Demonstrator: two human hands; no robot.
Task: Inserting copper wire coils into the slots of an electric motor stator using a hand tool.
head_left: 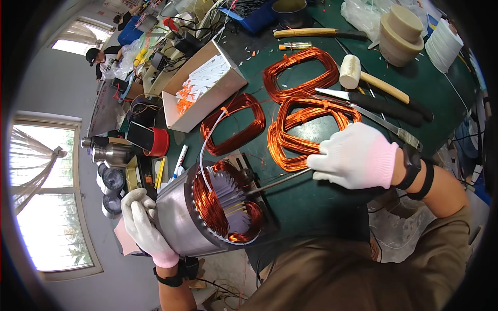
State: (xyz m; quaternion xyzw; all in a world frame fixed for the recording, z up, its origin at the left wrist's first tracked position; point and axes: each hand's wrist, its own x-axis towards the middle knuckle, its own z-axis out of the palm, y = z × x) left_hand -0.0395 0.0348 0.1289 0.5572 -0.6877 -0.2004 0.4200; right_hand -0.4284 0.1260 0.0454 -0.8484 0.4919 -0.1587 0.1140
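Observation:
A motor stator [181, 210], a silver cylinder wound with copper wire, lies on its side on the bench. My left hand [141, 223], in a white glove, is closed against its outer wall; some of the fingertips are hidden. Copper windings [210, 210] and white slot papers [228, 192] fill the bore at its open end. My right hand [355, 158], also gloved, grips one end of a thin metal rod [282, 181]. The rod's other end reaches to the edge of the bore. Just above that hand lie bundled copper coils [284, 147].
Further copper coils [233, 145] lie on the green bench [311, 217]. Beyond them are a box of white strips [228, 80], a mallet [350, 71], a knife [332, 94], a hammer [306, 32] and a thread cone [444, 46]. Two people are in the background.

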